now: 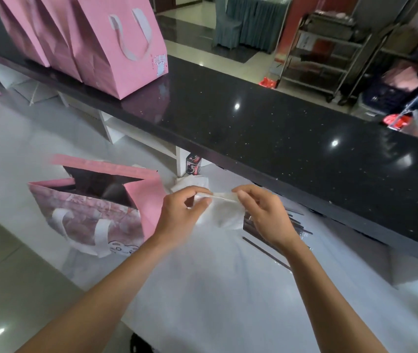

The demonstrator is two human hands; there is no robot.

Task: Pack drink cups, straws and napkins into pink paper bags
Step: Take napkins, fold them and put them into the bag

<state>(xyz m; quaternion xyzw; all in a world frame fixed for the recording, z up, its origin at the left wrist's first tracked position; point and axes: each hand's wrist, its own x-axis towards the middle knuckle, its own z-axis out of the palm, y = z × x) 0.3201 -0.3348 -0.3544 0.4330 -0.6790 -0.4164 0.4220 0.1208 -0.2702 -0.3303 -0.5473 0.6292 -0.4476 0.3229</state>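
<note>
white napkin: pinched at top edge by left hand grip and right hand grip | open pink paper bag: left, on white table | black straws: right

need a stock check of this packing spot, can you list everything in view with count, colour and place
open bag: one, pink, on the white table left of the hands
bags on counter: at least three, pink, top left
napkin: one, white, pinched between both hands
napkin pile: white, behind the hands
straws: several, dark, wrapped, under the right hand
counter: one, black
trolley: one, metal, top right
left hand: pinching napkin
right hand: pinching napkin
</note>
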